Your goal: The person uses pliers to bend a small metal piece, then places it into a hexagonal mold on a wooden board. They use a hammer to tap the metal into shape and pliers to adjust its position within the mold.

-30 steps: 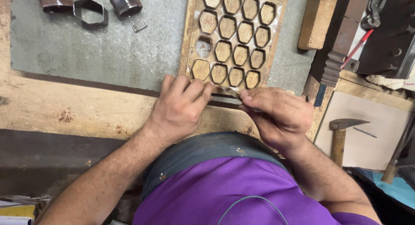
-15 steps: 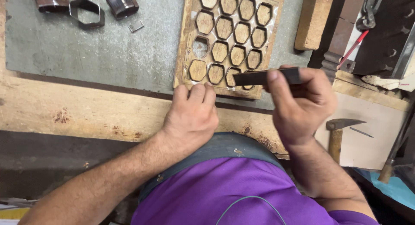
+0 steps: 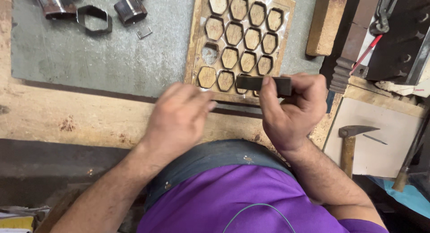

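Metal bar (image 3: 264, 84), dark and flat, sits up in the right hand (image 3: 293, 112), held level just over the near edge of the wooden board (image 3: 195, 45) w/ the hexagon cut-outs. Looks like solid steel, so prob heavy for its size, fully stiff, no give at all; dull surface, likely not slippery. Best hold is what's shown: around the right end, leaving the left end free & sticking out. Right-hand fingers are curled tight round it, thumb (image 3: 268, 96) pressed up against the near face, so a firm wrap grip, not a fingertip pinch. Left hand (image 3: 179, 119) is down by the board's near-left corner, fingers together and bent, tips pointing at the board edge; can't tell if they actually touch it or hold anything, the hand is a bit blurred. Board itself looks thin, stiff, light; the hexagon pieces (image 3: 242, 36) sit in their holes, one hole (image 3: 209, 54) at left is open, grey mat (image 3: 112, 63) showing thru. Those small pieces prob light and easy to knock loose. Up top-left on the mat: hexagonal metal cutters (image 3: 92, 19), well apart from both hands. Hammer (image 3: 349, 143) lies off to the right on a pale board, untouched.
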